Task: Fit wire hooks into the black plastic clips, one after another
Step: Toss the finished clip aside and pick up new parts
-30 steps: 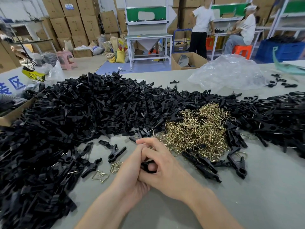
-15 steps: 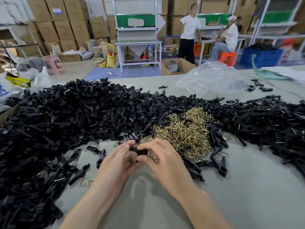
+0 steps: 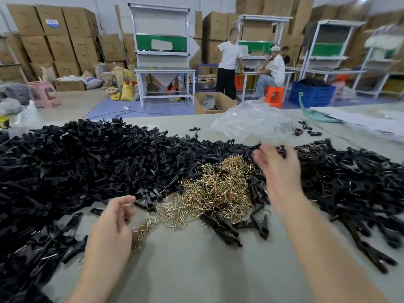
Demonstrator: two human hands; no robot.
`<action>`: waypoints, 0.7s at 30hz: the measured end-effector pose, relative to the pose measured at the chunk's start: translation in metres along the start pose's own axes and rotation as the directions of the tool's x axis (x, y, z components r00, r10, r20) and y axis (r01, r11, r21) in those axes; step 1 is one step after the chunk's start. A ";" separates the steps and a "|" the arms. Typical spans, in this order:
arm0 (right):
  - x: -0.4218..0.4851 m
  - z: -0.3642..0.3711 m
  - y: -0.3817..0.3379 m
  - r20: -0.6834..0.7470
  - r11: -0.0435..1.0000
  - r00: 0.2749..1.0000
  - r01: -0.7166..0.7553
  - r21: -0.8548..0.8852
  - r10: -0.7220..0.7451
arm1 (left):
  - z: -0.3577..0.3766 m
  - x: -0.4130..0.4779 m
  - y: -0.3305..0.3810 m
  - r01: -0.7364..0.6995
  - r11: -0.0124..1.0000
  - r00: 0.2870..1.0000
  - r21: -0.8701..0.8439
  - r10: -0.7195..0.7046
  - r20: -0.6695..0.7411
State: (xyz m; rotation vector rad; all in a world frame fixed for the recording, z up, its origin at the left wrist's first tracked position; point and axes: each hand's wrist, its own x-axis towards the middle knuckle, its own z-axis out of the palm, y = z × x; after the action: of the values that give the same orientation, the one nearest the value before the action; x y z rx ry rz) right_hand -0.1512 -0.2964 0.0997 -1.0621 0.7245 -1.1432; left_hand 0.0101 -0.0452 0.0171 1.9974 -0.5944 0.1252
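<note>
Hovering over the far side of the counter (image 3: 196, 272), the right hand (image 3: 278, 173) has its fingers (image 3: 260, 158) spread apart and holds nothing. It is blurred, above the seam where the brass-coloured wire hooks (image 3: 218, 189) meet the right heap of black plastic clips (image 3: 349, 184). The left hand (image 3: 113, 226) sits near and left, fingers loosely curled, their tips just beside a single clip (image 3: 144, 205) at the near left edge of the hook pile. Blur keeps me from telling whether they pinch it or merely touch it.

The hooks lie tangled, so a hasty grab would likely lift a clump rather than one, dragging others across the counter or into the clip heaps, where thin wire is hard to find again. If the single clip is only lightly held, it could slip and vanish among the left heap (image 3: 76, 171), which looks identical. Both heaps press right against the hooks, so fitted and unfitted clips could easily get mixed. Springy wire ends may also prick a fingertip or seat only halfway.
</note>
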 end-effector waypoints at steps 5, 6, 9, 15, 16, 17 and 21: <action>-0.074 0.041 0.075 0.377 0.959 0.923 0.170 -0.226 -0.075 | -0.009 0.006 -0.019 0.022 0.817 1.000 0.576 -0.012 -0.022; -0.086 0.050 0.089 0.457 0.945 0.886 0.214 -0.248 -0.080 | -0.011 0.007 -0.022 0.040 0.778 0.999 0.627 -0.050 -0.002; -0.106 0.064 0.116 0.613 0.883 0.787 0.334 -0.328 -0.070 | -0.017 0.012 -0.027 0.014 0.712 0.998 0.702 -0.051 0.032; -0.099 0.063 0.128 0.658 0.897 0.750 0.248 -0.365 0.060 | -0.037 0.024 -0.037 0.196 0.663 0.978 0.722 -0.189 -0.092; -0.098 0.064 0.128 0.644 0.909 0.761 0.215 -0.358 0.074 | -0.037 0.025 -0.039 0.188 0.630 0.976 0.754 -0.205 -0.072; -0.097 0.064 0.129 0.635 0.916 0.768 0.194 -0.351 0.081 | -0.038 0.025 -0.040 0.173 0.618 0.978 0.767 -0.202 -0.058; -0.093 0.066 0.133 0.632 0.923 0.771 0.177 -0.341 0.085 | -0.040 0.029 -0.042 0.132 0.629 0.989 0.766 -0.138 -0.057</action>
State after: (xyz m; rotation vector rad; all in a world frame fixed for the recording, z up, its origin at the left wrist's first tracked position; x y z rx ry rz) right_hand -0.0718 -0.1807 -0.0053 -1.7025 0.3697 -0.6012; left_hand 0.0615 -0.0059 0.0122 2.8810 -0.4126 0.3252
